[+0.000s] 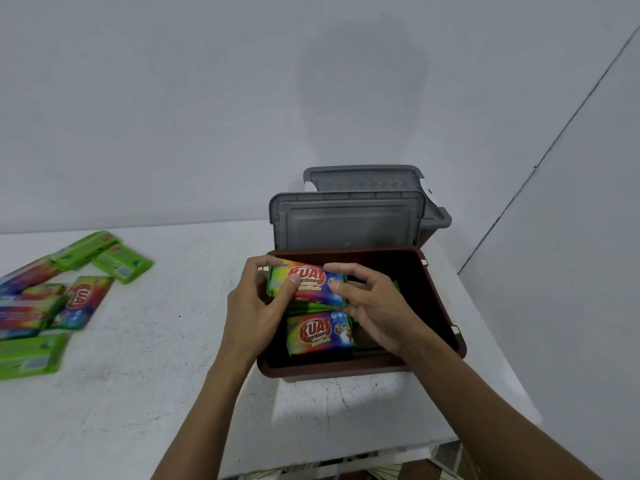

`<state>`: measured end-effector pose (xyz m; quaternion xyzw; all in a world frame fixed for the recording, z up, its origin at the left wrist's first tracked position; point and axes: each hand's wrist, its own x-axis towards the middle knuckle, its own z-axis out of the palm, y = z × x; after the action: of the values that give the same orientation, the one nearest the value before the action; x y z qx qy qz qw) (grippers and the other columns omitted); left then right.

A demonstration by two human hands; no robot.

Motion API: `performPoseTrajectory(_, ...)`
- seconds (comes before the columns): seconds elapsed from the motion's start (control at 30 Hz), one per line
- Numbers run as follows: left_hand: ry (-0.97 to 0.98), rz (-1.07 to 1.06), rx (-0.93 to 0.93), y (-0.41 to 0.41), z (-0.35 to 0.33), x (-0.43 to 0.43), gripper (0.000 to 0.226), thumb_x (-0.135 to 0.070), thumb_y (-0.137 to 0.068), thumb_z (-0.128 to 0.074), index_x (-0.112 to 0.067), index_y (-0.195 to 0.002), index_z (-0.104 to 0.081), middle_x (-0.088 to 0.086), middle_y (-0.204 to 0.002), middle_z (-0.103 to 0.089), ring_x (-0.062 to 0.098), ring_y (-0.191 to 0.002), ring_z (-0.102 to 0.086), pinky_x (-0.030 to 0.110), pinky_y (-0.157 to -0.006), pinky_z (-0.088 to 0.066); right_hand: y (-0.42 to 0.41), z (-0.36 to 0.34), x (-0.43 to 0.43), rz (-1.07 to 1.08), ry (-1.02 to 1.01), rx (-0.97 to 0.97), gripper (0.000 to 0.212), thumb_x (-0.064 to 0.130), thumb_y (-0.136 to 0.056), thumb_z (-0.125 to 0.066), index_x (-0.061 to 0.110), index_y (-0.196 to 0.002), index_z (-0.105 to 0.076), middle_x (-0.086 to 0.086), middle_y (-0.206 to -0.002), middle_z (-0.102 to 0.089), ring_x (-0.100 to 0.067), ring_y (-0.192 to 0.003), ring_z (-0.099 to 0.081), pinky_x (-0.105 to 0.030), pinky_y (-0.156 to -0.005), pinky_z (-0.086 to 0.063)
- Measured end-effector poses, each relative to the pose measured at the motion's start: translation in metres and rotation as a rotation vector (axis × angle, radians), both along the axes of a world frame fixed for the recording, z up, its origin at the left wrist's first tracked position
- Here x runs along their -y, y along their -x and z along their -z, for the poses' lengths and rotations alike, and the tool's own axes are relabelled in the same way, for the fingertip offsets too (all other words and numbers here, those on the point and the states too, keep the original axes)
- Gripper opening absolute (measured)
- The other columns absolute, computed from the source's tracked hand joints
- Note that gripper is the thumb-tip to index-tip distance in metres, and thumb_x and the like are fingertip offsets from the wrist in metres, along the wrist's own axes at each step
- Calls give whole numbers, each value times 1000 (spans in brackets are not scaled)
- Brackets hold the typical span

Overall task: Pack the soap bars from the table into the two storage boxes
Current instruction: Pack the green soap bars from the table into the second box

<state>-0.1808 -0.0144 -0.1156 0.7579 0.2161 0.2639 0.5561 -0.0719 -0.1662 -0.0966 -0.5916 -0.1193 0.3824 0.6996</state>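
Loose bars (74, 301) are left on the table (156, 344); one soap bar (310, 280) is gripped at its ends by the left hand (254, 310) and the right hand (375, 308) over the open brown box (329, 370).
It may be dropped crooked on the stack (320, 332) below, as the glossy wrapper looks slippery; the box walls are rigid, smooth plastic.

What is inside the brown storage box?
One KUAT soap bar lies in the brown box, near its front. The left hand and right hand hold a second bar above green packs. The right hand hides the rest.
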Motion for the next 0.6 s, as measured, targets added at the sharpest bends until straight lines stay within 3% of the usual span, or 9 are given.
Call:
performPoseTrajectory(0.1, -229, 30, -108, 7, 11, -7, 29, -49, -85, -60, -39, -110, -50, -27, -103, -57, -12, -94, -58, 4, -65, -46, -5, 2, 8, -23, 59, 71, 24, 10, -90, -63, 19, -111, -68, -5, -112, -67, -21, -102, -68, -35, -77, -60)
performPoseTrajectory(0.23, -430, -52, -142, 12, 31, -17, 35, -46, -88, -52, -25, -115, -60, -12, -119, -56, 4, -105, -52, 9, -85, -34, -9, 9, 16, -74, 196, 145, 23, 9, -90, -64, 21, -109, -68, 3, -107, -66, -17, -97, -69, -36, -78, -61)
performPoseTrajectory(0.37, -460, -71, -155, 14, 38, -19, 30, -29, -91, -45, -20, -114, -61, 0, -124, -56, 6, -109, -49, 6, -87, -33, -10, 15, 17, -179, 311, 172, 25, 7, -91, -61, 22, -111, -66, 3, -110, -64, -17, -100, -66, -32, -74, -61)
performPoseTrajectory(0.5, -466, -72, -169, 13, 39, -19, 22, -14, -96, -51, -18, -114, -63, 0, -125, -54, 3, -107, -47, 1, -83, -30, -10, 22, 16, -322, 437, 313, 26, 8, -93, -60, 22, -115, -63, -6, -129, -56, -22, -112, -61, -36, -78, -61)
performPoseTrajectory(0.6, -455, -73, -177, 12, 40, -18, 24, -21, -95, -48, -18, -113, -63, 0, -126, -54, 3, -108, -47, 1, -83, -29, -10, 23, 15, -394, 588, 499, 29, 15, -93, -61, 26, -120, -60, -2, -139, -44, -22, -119, -54, -32, -74, -62)
